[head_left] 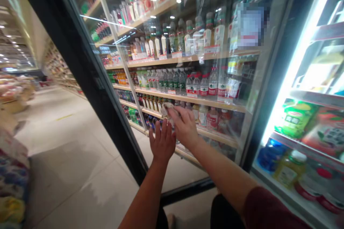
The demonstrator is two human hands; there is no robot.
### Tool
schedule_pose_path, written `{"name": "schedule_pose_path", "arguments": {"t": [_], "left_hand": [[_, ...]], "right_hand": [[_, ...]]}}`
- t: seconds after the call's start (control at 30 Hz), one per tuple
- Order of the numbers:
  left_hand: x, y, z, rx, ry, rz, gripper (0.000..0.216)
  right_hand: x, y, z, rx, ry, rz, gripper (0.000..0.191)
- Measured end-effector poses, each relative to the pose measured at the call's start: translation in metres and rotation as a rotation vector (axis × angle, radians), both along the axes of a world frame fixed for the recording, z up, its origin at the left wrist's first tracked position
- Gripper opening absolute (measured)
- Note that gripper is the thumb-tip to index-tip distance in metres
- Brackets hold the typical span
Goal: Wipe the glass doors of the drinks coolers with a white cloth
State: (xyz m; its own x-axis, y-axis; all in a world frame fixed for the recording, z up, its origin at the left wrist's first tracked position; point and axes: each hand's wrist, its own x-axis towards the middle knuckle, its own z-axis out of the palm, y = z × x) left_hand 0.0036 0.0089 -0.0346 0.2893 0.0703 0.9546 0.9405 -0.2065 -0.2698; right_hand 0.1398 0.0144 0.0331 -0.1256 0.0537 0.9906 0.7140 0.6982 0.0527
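An open glass cooler door (pixel 188 61) stands in front of me, swung out into the aisle. My left hand (pixel 162 142) lies flat against the glass, fingers spread and pointing up. My right hand (pixel 184 125) presses a crumpled grey-white cloth (pixel 168 109) against the glass just above the left hand. Through the pane I see store shelves with rows of bottled drinks (pixel 199 82).
The door's black frame (pixel 88 68) runs diagonally at left. At right the lit cooler interior (pixel 303 125) holds juice bottles and jars on shelves. A tiled aisle floor (pixel 67 150) stretches left, with stacked goods (pixel 12 182) at the far left edge.
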Motion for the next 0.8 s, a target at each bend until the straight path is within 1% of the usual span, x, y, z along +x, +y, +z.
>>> {"name": "schedule_pose_path", "arguments": {"t": [0.07,0.1,0.17,0.27,0.3,0.33,0.37,0.4,0.5,0.53,0.57,0.6,0.63,0.73,0.77,0.8], "left_hand": [[-0.001,0.000,0.000,0.021,0.013,-0.017,0.055],[-0.001,0.001,-0.001,0.024,0.013,-0.018,0.055],[-0.001,0.001,-0.001,0.013,-0.006,0.004,0.058],[-0.001,0.002,-0.002,-0.019,-0.032,0.042,0.064],[-0.001,0.003,-0.002,-0.027,-0.034,0.042,0.066],[-0.001,0.003,-0.002,-0.031,-0.033,0.036,0.067],[-0.001,0.003,-0.002,-0.036,-0.034,0.028,0.068],[-0.001,0.003,-0.002,-0.038,-0.038,0.020,0.068],[-0.002,0.003,-0.002,-0.036,-0.044,0.016,0.069],[-0.002,0.003,-0.001,-0.035,-0.041,0.021,0.069],[-0.002,0.003,-0.001,-0.033,-0.037,0.027,0.070],[-0.002,0.003,0.000,-0.032,-0.033,0.031,0.070],[-0.002,0.003,0.000,-0.031,-0.030,0.033,0.070],[-0.002,0.003,0.001,-0.033,-0.028,0.032,0.070],[-0.002,0.004,0.001,-0.035,-0.030,0.031,0.070],[-0.002,0.004,0.001,-0.040,-0.034,0.029,0.070]], "right_hand": [[-0.001,0.000,-0.013,0.020,-0.054,0.006,0.044],[0.001,0.000,-0.014,0.035,-0.078,0.009,0.042],[0.008,0.002,-0.003,0.068,-0.097,0.001,0.038],[0.028,0.006,0.024,0.060,-0.014,-0.050,0.040],[0.035,0.007,0.027,0.035,0.026,-0.070,0.043],[0.041,0.008,0.026,0.008,0.062,-0.086,0.045],[0.047,0.007,0.019,-0.011,0.088,-0.097,0.048],[0.052,0.007,0.007,-0.019,0.102,-0.105,0.050],[0.062,0.003,-0.036,-0.007,0.050,-0.090,0.054],[0.065,0.003,-0.046,-0.003,0.012,-0.080,0.054],[0.069,0.003,-0.049,-0.008,-0.020,-0.073,0.053],[0.073,0.005,-0.047,-0.022,-0.031,-0.073,0.052],[0.078,0.007,-0.040,-0.040,-0.020,-0.078,0.052],[0.096,0.014,-0.011,-0.081,0.110,-0.112,0.054],[0.102,0.016,-0.007,-0.084,0.157,-0.123,0.055],[0.106,0.017,-0.008,-0.081,0.191,-0.133,0.056]]}}
